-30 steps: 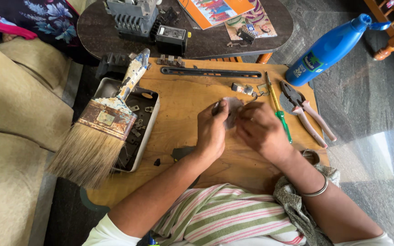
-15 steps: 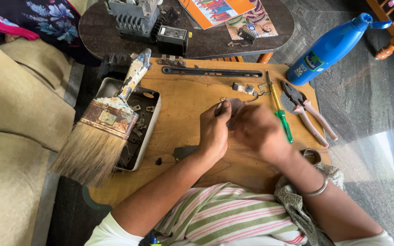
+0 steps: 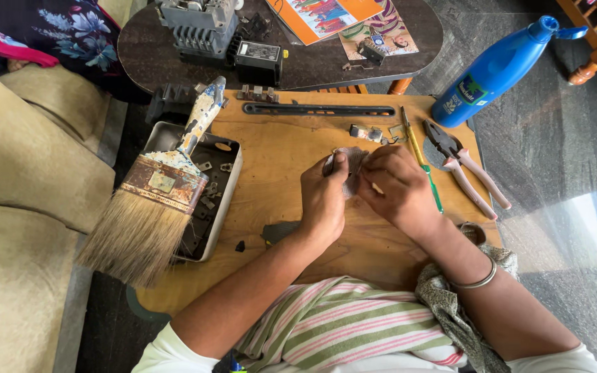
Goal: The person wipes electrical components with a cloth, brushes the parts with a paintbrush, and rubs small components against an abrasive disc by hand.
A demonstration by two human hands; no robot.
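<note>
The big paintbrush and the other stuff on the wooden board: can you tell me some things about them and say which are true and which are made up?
1. The paintbrush lies across the metal tray. True.
2. The blue bottle stands upright on the board. False: it lies on its side on the floor, past the wooden board's corner.
3. The left hand and right hand are close together, holding a small greyish piece. True.
4. The pliers are in the right hand. False: they lie on the board beside it.
5. The green-handled screwdriver is inside the tray. False: it lies on the board by the right hand.
</note>
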